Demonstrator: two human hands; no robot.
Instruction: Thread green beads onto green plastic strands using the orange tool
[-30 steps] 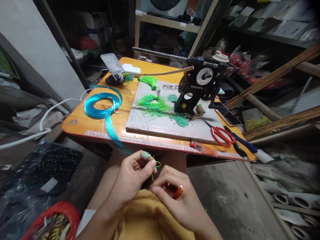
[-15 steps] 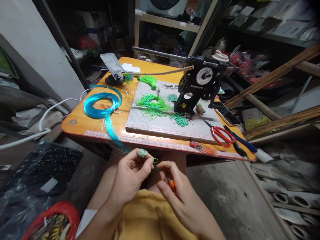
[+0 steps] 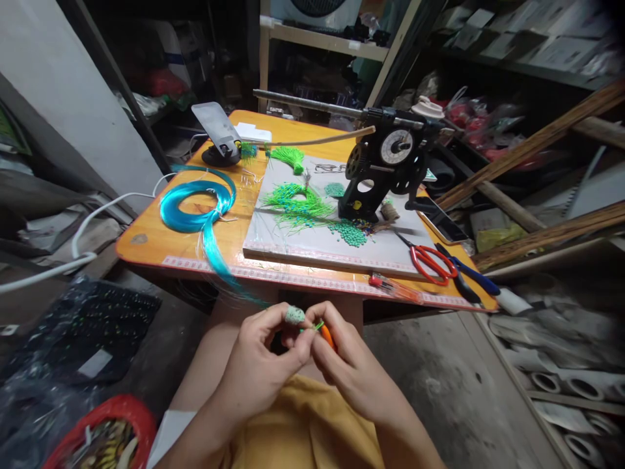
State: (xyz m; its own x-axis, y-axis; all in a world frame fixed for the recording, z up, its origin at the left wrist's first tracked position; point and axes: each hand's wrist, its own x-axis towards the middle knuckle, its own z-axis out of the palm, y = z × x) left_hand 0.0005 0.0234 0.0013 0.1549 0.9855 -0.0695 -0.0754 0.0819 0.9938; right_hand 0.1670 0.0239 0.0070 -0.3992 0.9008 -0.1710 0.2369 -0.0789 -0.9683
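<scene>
Below the table's front edge, my left hand (image 3: pixel 266 361) pinches a thin green thread (image 3: pixel 317 325) between thumb and forefinger; a green-speckled wrap covers that fingertip. My right hand (image 3: pixel 349 368) touches the left hand's fingers and holds a small orange tool (image 3: pixel 327 336) at the thread. On the orange table (image 3: pixel 146 238) lie a grey board (image 3: pixel 317 244) with green thread bundles (image 3: pixel 295 202) and green beads (image 3: pixel 349 233), and a black winding device with a dial (image 3: pixel 385 166).
A turquoise fibre hank (image 3: pixel 195 208) trails over the table's front edge. Red scissors (image 3: pixel 430 260), blue-handled pliers (image 3: pixel 469 277) and a phone (image 3: pixel 442 221) lie at the right. A phone stand (image 3: pixel 217 130) is at the back left. Wooden poles (image 3: pixel 537 143), cluttered shelves and a red basket (image 3: pixel 97 430) surround the table.
My right hand has risen and closed in on my left hand, bringing the orange tool up to the green thread. The view shifted slightly.
</scene>
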